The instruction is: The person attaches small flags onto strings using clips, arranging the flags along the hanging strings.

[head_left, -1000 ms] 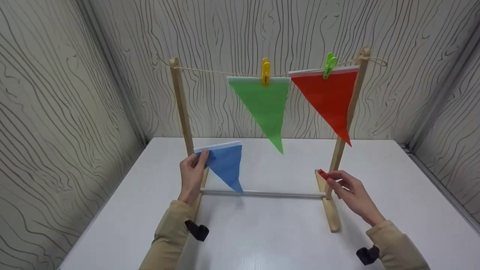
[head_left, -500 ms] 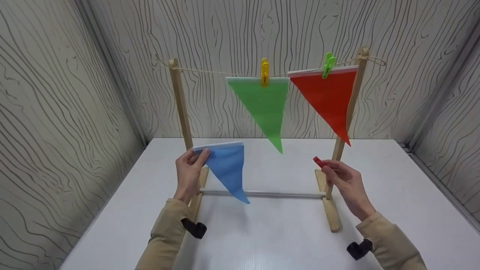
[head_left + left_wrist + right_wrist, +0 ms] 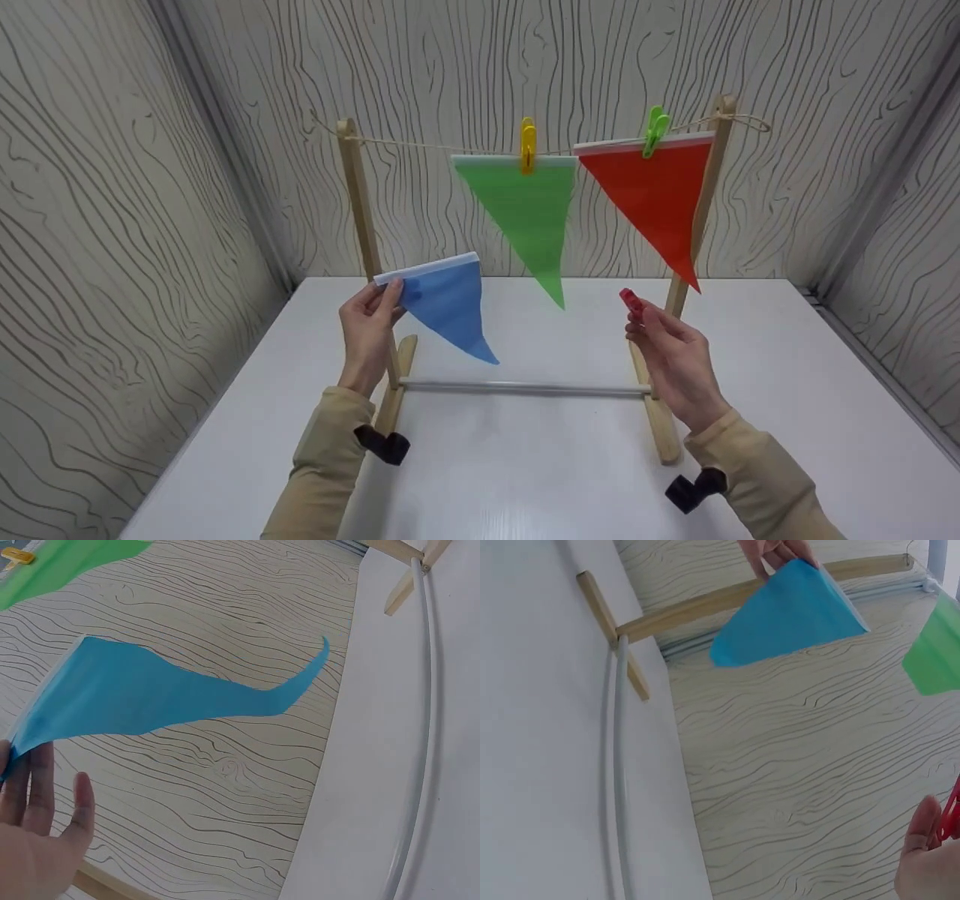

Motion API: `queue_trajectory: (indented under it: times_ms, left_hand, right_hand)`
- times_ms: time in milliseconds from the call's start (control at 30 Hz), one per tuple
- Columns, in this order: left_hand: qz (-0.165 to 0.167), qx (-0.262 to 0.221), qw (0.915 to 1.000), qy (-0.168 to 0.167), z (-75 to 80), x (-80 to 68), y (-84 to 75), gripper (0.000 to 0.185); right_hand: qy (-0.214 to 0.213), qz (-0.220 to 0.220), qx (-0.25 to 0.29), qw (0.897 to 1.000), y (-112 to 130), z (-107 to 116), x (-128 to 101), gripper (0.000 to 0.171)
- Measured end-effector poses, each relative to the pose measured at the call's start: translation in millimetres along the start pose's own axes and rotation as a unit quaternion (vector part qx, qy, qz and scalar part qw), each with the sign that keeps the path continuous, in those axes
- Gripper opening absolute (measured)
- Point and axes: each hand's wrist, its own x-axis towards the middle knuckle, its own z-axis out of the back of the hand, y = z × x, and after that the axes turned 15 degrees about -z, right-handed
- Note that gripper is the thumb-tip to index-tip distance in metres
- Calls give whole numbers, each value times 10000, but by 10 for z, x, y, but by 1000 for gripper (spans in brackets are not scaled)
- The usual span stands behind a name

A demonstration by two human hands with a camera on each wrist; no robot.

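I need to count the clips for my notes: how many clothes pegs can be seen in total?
3. A yellow peg holds the green flag on the string, a green peg holds the red flag, and a red peg is pinched in the right hand. None seems hidden.

A blue flag (image 3: 446, 301) is pinched by the left hand (image 3: 365, 334), a red clip (image 3: 631, 301) by the right hand (image 3: 673, 358), above the white bench (image 3: 750, 420).
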Motion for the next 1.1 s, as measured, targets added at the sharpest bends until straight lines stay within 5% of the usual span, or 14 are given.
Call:
queue_trajectory:
  times_ms: [267,600,867,1100]
  left_hand:
    - [-225,-270,9994,16,-25,60,-117,27]
    - [-237,-228,9994,85,-44,128,-265,30]
    - [-309,-488,9983,-73,-78,216,-376,29]
    - [-234,-722,9965,-361,-97,273,-443,29]
  right_hand:
    - [595,-251,1048,9924,133,-364,9,25]
    - [511,-395,2194,9735,332,-778,42,17]
    - [602,307,2232,9724,483,-1054,182,13]
    - [243,842,2065,9745,548,-1272,279,14]
